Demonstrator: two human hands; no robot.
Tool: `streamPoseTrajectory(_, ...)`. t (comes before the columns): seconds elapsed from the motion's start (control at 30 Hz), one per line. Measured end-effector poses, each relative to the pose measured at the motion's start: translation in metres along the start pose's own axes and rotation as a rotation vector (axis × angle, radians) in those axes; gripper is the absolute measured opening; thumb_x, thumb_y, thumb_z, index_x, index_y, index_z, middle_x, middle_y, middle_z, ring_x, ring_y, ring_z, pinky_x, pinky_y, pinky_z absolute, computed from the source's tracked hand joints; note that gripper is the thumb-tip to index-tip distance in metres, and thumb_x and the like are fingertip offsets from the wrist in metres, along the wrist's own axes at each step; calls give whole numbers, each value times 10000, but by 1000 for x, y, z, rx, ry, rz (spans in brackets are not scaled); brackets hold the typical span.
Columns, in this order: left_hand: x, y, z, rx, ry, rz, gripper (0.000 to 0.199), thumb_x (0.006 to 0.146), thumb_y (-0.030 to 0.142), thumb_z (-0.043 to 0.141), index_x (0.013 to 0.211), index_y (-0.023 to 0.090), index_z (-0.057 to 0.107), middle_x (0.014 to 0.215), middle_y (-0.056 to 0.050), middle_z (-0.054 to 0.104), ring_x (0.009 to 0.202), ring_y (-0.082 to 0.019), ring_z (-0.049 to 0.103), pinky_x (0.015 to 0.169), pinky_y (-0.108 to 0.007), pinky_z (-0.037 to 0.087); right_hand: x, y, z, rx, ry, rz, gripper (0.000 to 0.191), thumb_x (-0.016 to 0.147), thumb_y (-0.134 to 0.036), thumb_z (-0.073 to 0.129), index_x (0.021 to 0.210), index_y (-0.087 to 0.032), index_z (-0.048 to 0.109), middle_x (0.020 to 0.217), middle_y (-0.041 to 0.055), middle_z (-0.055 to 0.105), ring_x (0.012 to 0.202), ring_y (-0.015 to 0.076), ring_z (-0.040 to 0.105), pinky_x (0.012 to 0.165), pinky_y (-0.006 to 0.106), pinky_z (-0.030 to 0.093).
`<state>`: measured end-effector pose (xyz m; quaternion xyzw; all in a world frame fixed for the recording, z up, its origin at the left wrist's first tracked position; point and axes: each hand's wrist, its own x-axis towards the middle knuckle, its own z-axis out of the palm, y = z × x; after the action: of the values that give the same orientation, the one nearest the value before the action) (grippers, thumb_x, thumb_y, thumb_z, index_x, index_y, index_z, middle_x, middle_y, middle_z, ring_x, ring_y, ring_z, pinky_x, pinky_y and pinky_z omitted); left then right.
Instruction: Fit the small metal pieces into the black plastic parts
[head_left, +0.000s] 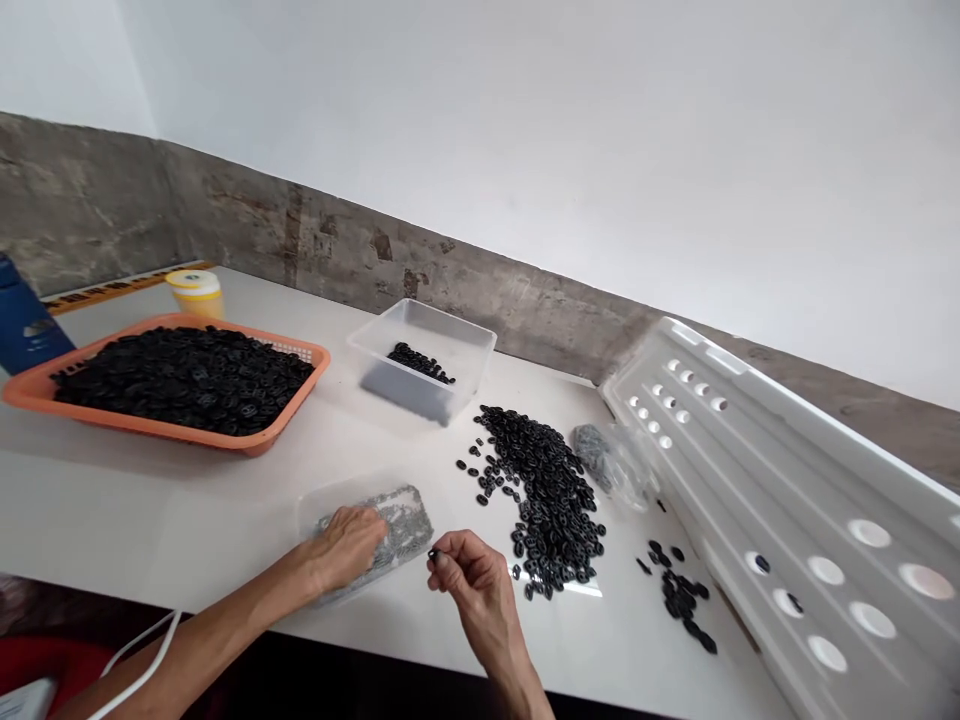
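My left hand (354, 545) reaches into a shallow clear tray (309, 508) that holds many small silvery pieces (409, 520). Its fingers are closed and pressed together among the pieces, and what they pinch, if anything, is hidden. Just right of the tray, my right hand (472, 575) pinches a small black piece (433, 554) between thumb and forefinger. Beyond my right hand, a large pile of black oval pieces (547, 490) lies loose on the white table (397, 650).
An orange basket (247, 440) heaped with black parts stands left, near a yellow-lidded cup (196, 292) and a blue object (30, 325). A clear bin (472, 350) stands at the back. Right are a plastic bag (626, 470), scattered black parts (681, 597) and a leaning white perforated panel (757, 450).
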<state>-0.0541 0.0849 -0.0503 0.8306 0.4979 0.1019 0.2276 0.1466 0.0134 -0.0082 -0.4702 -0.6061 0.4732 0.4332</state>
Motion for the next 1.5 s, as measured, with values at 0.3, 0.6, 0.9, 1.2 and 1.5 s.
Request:
streamPoseTrajectory(0.3, -1, 1, -10, -224, -74, -22, 210, 839, 275, 620, 720, 102, 607, 703, 6, 577, 762, -117, 556, 821, -298, 459, -3, 43, 24, -358, 55, -106, 210, 910, -210, 364, 864, -118, 548, 739, 27, 515, 629, 53, 415, 617, 145, 289)
streamPoseTrajectory(0.6, 3, 15, -13, -921, -86, -122, 208, 811, 291, 602, 780, 88, 568, 672, -4, 609, 512, -52, 543, 456, -147, 337, -33, 25, 15, -255, 161, -4, 170, 864, -282, 488, 820, -130, 551, 635, 5, 458, 557, 49, 416, 539, 130, 298)
streamPoseTrajectory(0.9, -16, 51, -22, -1348, -48, -134, 311, 708, 391, 664, 725, 104, 545, 660, -8, 600, 483, -54, 524, 490, -168, 351, -3, 6, 18, 279, 112, 111, 577, 757, -609, 587, 942, -66, 519, 723, 35, 549, 466, 39, 492, 493, 134, 373)
streamPoseTrajectory(1.2, -29, 78, -17, -1427, 288, -229, 381, 701, 488, 710, 746, 129, 589, 549, 26, 540, 523, -63, 494, 559, -179, 421, 7, -17, 30, 493, 116, 42, 446, 794, -504, 664, 835, -76, 547, 646, 23, 536, 592, 34, 509, 605, 122, 425)
streamPoseTrajectory(1.5, -28, 84, -15, -1332, 253, -250, 465, 635, 529, 758, 679, 87, 624, 500, -7, 544, 460, -56, 461, 471, -155, 376, 6, -18, 26, 579, 74, 26, 407, 849, -459, 629, 832, -70, 509, 601, 17, 523, 543, 39, 515, 560, 126, 423)
